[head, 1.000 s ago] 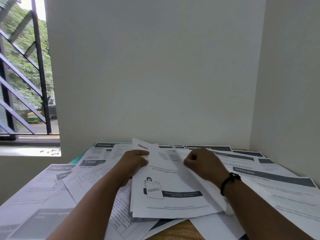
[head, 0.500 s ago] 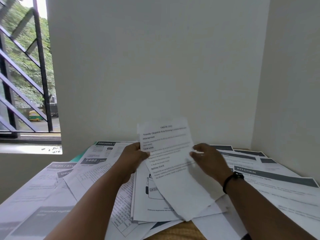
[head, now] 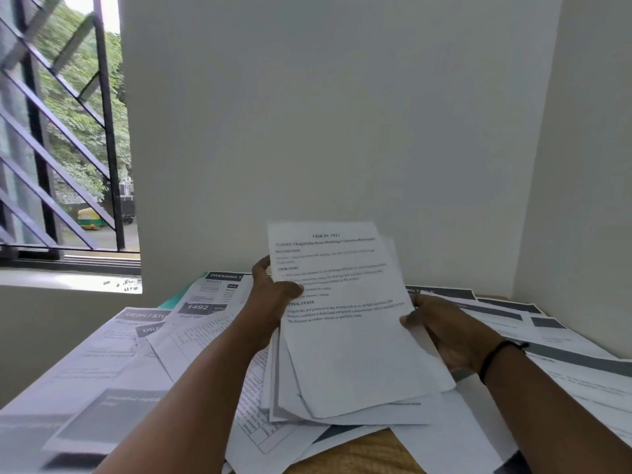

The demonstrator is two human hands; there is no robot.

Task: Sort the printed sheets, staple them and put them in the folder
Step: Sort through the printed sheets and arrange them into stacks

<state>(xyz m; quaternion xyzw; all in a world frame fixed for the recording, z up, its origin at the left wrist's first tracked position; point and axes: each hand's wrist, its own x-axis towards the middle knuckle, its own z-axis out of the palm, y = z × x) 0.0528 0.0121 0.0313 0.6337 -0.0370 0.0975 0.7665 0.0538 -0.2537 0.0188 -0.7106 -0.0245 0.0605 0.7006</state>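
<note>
A small stack of printed sheets (head: 345, 323) is held tilted above the paper-strewn table (head: 369, 449), pinched by the left hand (head: 270, 299) and cupped by the right hand (head: 448, 333), so sorting appears unfinished, with stapling and filing judged outstanding.

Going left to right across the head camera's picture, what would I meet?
Barred window → sheet headed 1492 → left hand → held sheets → right hand → black wristband → side wall.
</note>
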